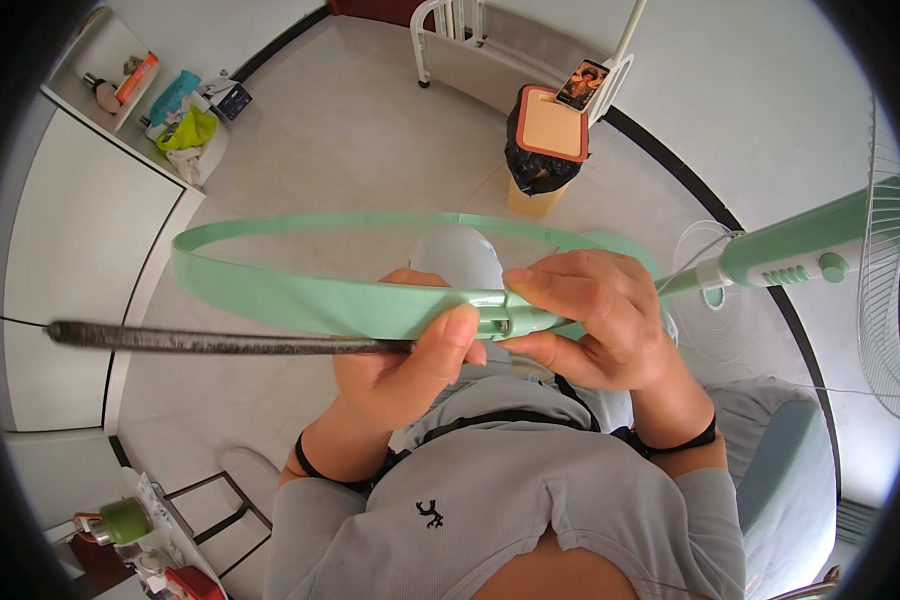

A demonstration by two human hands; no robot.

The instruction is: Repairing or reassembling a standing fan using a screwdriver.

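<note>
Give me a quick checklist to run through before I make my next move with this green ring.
1. Left-hand grip on the green ring: ok, its thumb presses the band beside the clasp.
2. Right-hand grip at the clasp: ok, thumb and finger pinch it.
3. Small metal piece in the clasp tight: cannot tell, it is too small to judge.
4. Left side free of other tools: not ok, a long dark brush juts out there below the ring, apparently held in the left-hand grip.
5. Ring apart from the fan: cannot tell, the right-hand grip hides part of that side.
</note>
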